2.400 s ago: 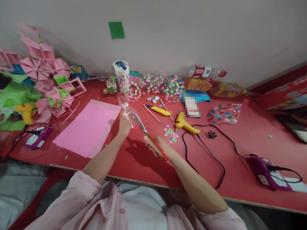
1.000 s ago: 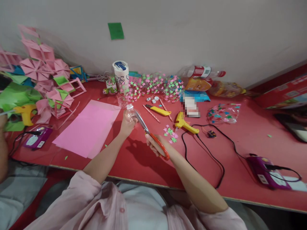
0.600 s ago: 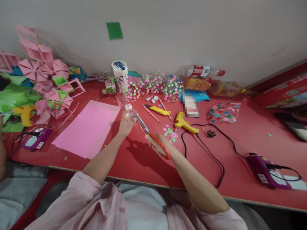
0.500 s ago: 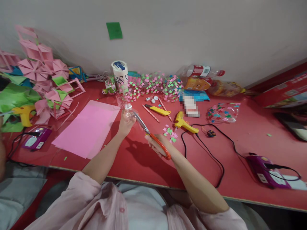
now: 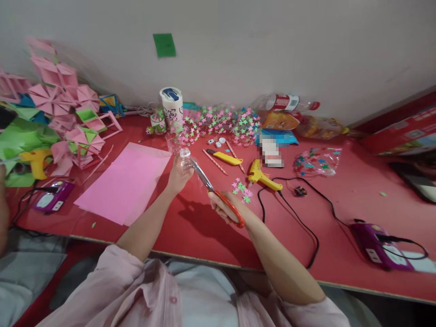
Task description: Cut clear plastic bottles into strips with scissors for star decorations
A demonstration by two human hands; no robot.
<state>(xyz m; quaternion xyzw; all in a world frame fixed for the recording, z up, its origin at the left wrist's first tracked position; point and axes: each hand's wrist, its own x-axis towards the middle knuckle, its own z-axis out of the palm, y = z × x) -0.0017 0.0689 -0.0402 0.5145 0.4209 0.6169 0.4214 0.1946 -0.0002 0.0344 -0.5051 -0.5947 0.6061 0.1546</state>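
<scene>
Gripping a clear bottle top (image 5: 185, 160) above the red table (image 5: 340, 209), the left hand (image 5: 177, 175) had its fingers closed round the plastic, neck and small cap pointing up and away from the person. The right hand (image 5: 223, 208) was clamped on the orange handles of the scissors (image 5: 218, 193), whose metal blades ran up and left and met the plastic just beside the left hand; whether the blades were parted could not be told. Both hands hung over the table, near its front half. A pink sheet (image 5: 124, 181) lay flat to the left of the left hand, close by but apart from it. Loose paper stars (image 5: 242, 190) lay scattered just right of the scissors, and beyond them lay a yellow glue gun (image 5: 264, 177), its black cord (image 5: 299, 227) looping toward the table's front edge. Further back lay a yellow knife (image 5: 226, 156) and a pink pencil (image 5: 215, 161), then a garland of stars (image 5: 221, 120) and a white tumbler (image 5: 172, 108) standing upright near the wall. Folded pink and green paper shapes (image 5: 57, 118) were heaped at the far left, with a purple box (image 5: 52, 197) in front of them and another (image 5: 381, 247) at the right.
</scene>
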